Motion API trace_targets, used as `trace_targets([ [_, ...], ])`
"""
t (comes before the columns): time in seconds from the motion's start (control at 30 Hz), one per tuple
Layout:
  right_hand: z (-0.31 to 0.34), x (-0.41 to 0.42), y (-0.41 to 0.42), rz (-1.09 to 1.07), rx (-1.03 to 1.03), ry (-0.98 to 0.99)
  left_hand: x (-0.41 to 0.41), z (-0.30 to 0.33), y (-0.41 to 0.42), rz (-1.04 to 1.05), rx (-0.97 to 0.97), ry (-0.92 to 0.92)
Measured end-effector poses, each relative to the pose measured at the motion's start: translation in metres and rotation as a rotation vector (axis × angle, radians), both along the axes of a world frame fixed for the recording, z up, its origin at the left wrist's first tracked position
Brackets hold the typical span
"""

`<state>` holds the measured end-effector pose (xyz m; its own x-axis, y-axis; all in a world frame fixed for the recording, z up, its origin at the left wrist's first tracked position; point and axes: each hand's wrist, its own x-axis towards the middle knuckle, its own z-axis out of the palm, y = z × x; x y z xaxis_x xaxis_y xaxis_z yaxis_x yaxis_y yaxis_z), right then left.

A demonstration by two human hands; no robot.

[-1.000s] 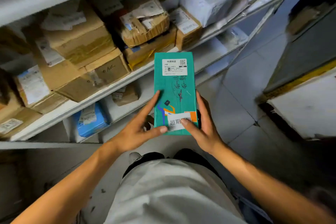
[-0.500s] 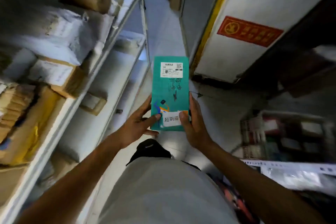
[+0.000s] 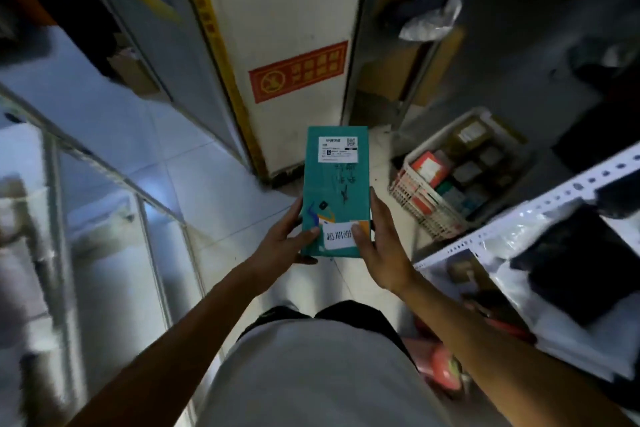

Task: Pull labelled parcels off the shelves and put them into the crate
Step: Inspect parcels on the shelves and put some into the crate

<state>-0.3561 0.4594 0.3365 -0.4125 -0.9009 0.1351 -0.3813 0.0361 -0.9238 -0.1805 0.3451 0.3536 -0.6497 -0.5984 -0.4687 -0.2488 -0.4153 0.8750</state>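
Note:
A flat teal parcel (image 3: 335,184) with a white shipping label near its far end and a white sticker near its near end is held in front of me, above the tiled floor. My left hand (image 3: 282,241) grips its near left edge, thumb on top. My right hand (image 3: 379,246) grips its near right edge, thumb on the sticker. A white crate (image 3: 412,156) holding several parcels stands on the floor to the right of the parcel.
A white pillar (image 3: 284,28) with a red sign stands straight ahead. Metal shelf frames (image 3: 59,191) run along the left. A white perforated shelf (image 3: 540,211) with dark and wrapped parcels is close on the right. Tiled floor (image 3: 207,184) lies between them.
My view has swung right, away from the left shelves of parcels. The crate and right shelf have come into fuller view. Both hands keep the same hold on the teal parcel.

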Motion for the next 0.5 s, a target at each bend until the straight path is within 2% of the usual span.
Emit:
trace_targets([
  [0.27, -0.014, -0.041, -0.003, -0.248, 0.041, 0.018, -0.073, -0.009, -0.045, -0.252, 0.011, -0.007],
  [0.5, -0.028, -0.12, -0.03, -0.339, 0.047, -0.008, -0.17, -0.015, -0.087, -0.407, -0.031, -0.051],
])
